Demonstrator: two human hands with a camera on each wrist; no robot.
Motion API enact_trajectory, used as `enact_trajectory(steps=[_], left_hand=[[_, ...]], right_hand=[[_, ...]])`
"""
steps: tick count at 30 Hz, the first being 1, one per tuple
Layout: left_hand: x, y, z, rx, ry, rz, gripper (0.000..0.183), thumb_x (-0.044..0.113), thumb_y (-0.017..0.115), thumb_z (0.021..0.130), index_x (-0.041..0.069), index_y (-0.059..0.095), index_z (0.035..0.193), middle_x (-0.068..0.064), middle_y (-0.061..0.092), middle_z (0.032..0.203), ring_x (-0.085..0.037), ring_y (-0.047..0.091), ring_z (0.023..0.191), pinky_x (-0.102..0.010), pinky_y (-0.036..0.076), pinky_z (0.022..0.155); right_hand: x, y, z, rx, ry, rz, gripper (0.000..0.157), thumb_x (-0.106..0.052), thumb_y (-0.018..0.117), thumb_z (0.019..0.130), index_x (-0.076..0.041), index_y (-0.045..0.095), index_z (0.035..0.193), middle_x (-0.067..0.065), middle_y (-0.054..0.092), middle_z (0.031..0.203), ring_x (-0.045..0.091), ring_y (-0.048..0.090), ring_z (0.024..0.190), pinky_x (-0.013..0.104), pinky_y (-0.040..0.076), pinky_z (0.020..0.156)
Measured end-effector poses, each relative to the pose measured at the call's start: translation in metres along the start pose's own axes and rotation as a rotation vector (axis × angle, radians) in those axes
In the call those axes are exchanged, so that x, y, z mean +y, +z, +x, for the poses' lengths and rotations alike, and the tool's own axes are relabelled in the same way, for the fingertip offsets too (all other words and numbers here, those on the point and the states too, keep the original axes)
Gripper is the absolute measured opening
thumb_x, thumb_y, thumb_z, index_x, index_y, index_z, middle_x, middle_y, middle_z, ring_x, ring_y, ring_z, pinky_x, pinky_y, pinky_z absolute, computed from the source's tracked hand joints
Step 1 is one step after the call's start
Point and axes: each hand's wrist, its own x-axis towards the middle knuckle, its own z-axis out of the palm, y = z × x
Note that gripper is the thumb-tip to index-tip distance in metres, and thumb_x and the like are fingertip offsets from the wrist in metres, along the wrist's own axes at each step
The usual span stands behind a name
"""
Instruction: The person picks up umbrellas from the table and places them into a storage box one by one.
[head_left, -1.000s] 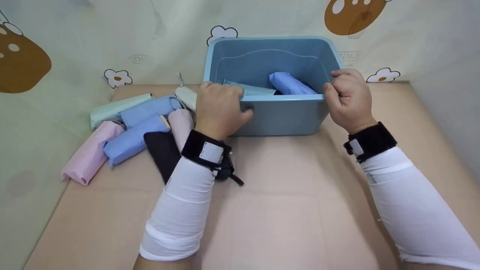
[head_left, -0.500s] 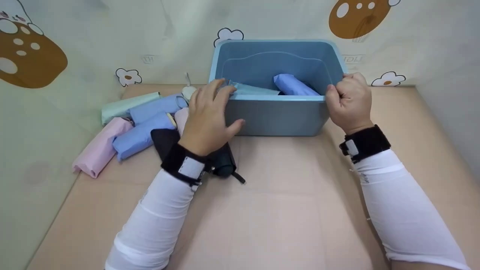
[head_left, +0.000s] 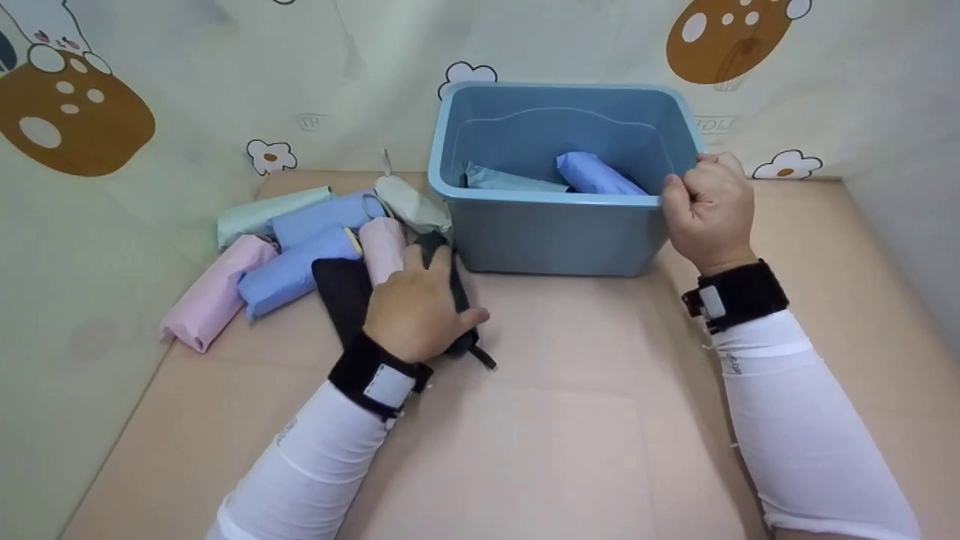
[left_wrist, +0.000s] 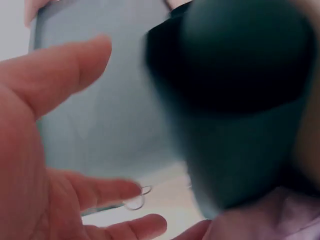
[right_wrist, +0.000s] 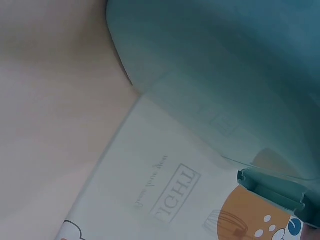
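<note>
My left hand (head_left: 416, 311) is spread over a dark green folded umbrella (head_left: 463, 343); its thumb stands out to the side. In the left wrist view that umbrella (left_wrist: 240, 155) looms close and blurred beside the straight fingers (left_wrist: 60, 70). My right hand (head_left: 711, 214) grips the right rim of a blue plastic bin (head_left: 555, 238), its fingers curled over the edge. Inside the bin lie a teal folded umbrella (head_left: 514, 180) and a blue one (head_left: 600, 176). The right wrist view shows the bin's outer wall (right_wrist: 215, 75), but not the fingers' hold.
Left of the bin lie several more folded umbrellas: pink (head_left: 217, 292), blue (head_left: 296, 274), mint (head_left: 270, 214), pale green (head_left: 412, 204), mauve (head_left: 382, 247) and a black piece (head_left: 341, 296). A patterned cloth wall (head_left: 360, 82) stands behind the bin.
My left hand has let go of the bin's left front rim and come down and toward me, over the dark green umbrella. The right hand has stayed on the rim.
</note>
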Motion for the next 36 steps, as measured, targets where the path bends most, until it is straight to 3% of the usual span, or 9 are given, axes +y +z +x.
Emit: enact_trajectory(steps=[6, 12, 17, 21, 24, 27, 31, 36], left_hand=[[0.009, 0.012, 0.001, -0.076, 0.061, 0.122, 0.104, 0.073, 0.079, 0.077, 0.012, 0.05, 0.156, -0.025, 0.048, 0.152, -0.046, 0.069, 0.107, -0.059, 0.059, 0.084], [0.013, 0.022, 0.003, -0.118, 0.103, 0.176, 0.091, 0.069, 0.08, 0.079, 0.011, 0.061, 0.146, -0.028, 0.036, 0.163, -0.042, 0.073, 0.09, -0.054, 0.061, 0.074], [0.014, 0.023, 0.006, -0.122, 0.118, 0.116, 0.073, 0.057, 0.081, 0.083, 0.006, 0.067, 0.134, -0.03, 0.033, 0.162, -0.037, 0.07, 0.078, -0.049, 0.061, 0.07], [0.013, 0.026, 0.008, -0.078, 0.129, 0.053, 0.051, 0.033, 0.08, 0.088, 0.001, 0.069, 0.126, -0.032, 0.036, 0.155, -0.033, 0.066, 0.067, -0.044, 0.059, 0.061], [0.011, 0.028, 0.007, -0.071, 0.1, 0.006, 0.045, 0.018, 0.074, 0.089, 0.0, 0.067, 0.13, -0.033, 0.032, 0.159, -0.036, 0.067, 0.071, -0.044, 0.058, 0.059], [0.008, 0.027, 0.005, -0.055, 0.067, -0.043, 0.044, 0.014, 0.067, 0.093, 0.0, 0.064, 0.135, -0.033, 0.032, 0.16, -0.042, 0.07, 0.08, -0.047, 0.06, 0.064], [0.001, 0.016, 0.002, -0.045, 0.047, -0.125, 0.039, 0.015, 0.058, 0.101, -0.002, 0.06, 0.136, -0.034, 0.038, 0.154, -0.037, 0.07, 0.086, -0.046, 0.061, 0.073], [-0.01, -0.008, 0.002, -0.089, -0.019, -0.204, 0.03, 0.014, 0.06, 0.098, 0.006, 0.062, 0.127, -0.027, 0.045, 0.14, -0.026, 0.066, 0.073, -0.036, 0.056, 0.064]], right_hand=[[-0.001, -0.006, 0.004, 0.008, 0.013, -0.016, 0.047, -0.02, 0.056, 0.088, -0.002, 0.039, 0.049, 0.013, 0.036, 0.051, 0.042, 0.051, 0.074, 0.029, 0.046, 0.096], [0.0, -0.009, 0.007, 0.013, 0.0, -0.024, 0.048, -0.019, 0.056, 0.089, -0.003, 0.037, 0.048, 0.011, 0.033, 0.051, 0.041, 0.049, 0.072, 0.029, 0.046, 0.095], [0.0, -0.011, 0.011, 0.023, -0.029, -0.026, 0.048, -0.018, 0.057, 0.089, -0.004, 0.035, 0.048, 0.011, 0.031, 0.051, 0.041, 0.046, 0.069, 0.028, 0.047, 0.096], [0.0, -0.012, 0.013, 0.01, -0.044, -0.024, 0.048, -0.017, 0.057, 0.089, -0.005, 0.035, 0.048, 0.01, 0.031, 0.051, 0.039, 0.044, 0.066, 0.028, 0.046, 0.096], [0.0, -0.013, 0.01, -0.005, -0.049, -0.026, 0.049, -0.017, 0.057, 0.09, -0.005, 0.035, 0.048, 0.009, 0.031, 0.051, 0.037, 0.042, 0.064, 0.029, 0.046, 0.095], [0.0, -0.013, 0.005, -0.025, -0.047, -0.04, 0.049, -0.017, 0.057, 0.09, -0.005, 0.036, 0.048, 0.01, 0.033, 0.051, 0.036, 0.043, 0.064, 0.035, 0.047, 0.094], [-0.001, -0.013, -0.002, -0.039, -0.054, -0.054, 0.048, -0.017, 0.057, 0.09, -0.006, 0.038, 0.047, 0.012, 0.035, 0.051, 0.037, 0.047, 0.066, 0.045, 0.049, 0.092], [-0.001, -0.009, 0.0, -0.074, -0.061, -0.058, 0.048, -0.017, 0.057, 0.091, -0.004, 0.04, 0.048, 0.013, 0.036, 0.051, 0.038, 0.048, 0.068, 0.048, 0.049, 0.092]])
